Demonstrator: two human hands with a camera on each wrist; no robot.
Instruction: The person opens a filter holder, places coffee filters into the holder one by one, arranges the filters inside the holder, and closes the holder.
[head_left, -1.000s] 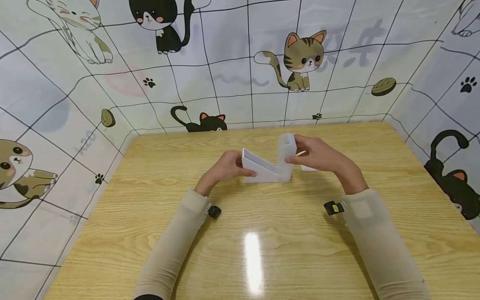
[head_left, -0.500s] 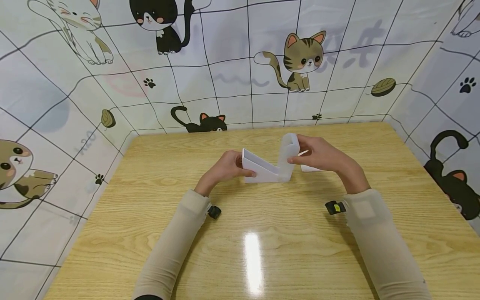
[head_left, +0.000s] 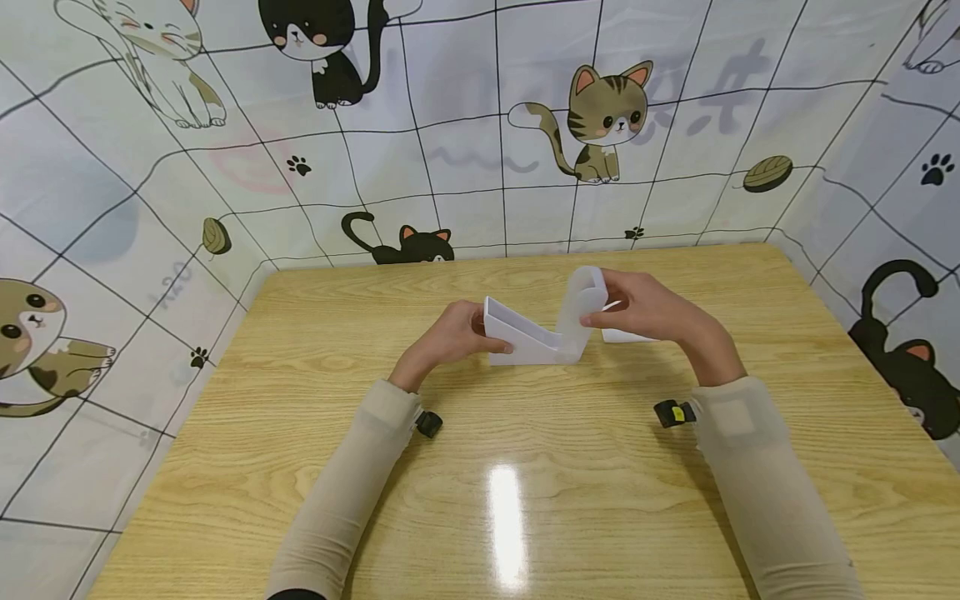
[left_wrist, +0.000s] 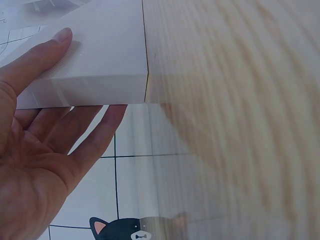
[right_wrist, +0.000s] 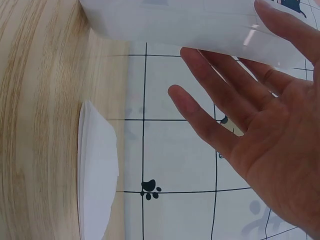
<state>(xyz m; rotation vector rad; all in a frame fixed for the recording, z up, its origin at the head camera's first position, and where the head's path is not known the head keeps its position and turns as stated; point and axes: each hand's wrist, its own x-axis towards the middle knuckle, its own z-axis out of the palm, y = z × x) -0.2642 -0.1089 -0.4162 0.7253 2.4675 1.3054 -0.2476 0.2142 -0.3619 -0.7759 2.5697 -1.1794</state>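
Note:
A white wedge-shaped box (head_left: 523,345) stands on the table, its sloping top side open. At its right end a translucent plastic lid (head_left: 574,321) is raised, leaning to the right and joined low to the box. My left hand (head_left: 453,335) grips the tall left end of the box; in the left wrist view the thumb lies on one face and the fingers are behind. My right hand (head_left: 651,307) holds the upper part of the lid between thumb and fingers. The right wrist view shows its little finger off the lid. The inside of the box is mostly hidden.
A folded stack of white sheets, perhaps tissues (right_wrist: 97,172), lies on the wooden table (head_left: 465,467) behind my right hand, partly hidden in the head view. A cat-print curtain (head_left: 480,167) encloses the back and both sides.
The lid has tipped further to the right, with my right hand moving right along with it. The box and my left hand have stayed in place.

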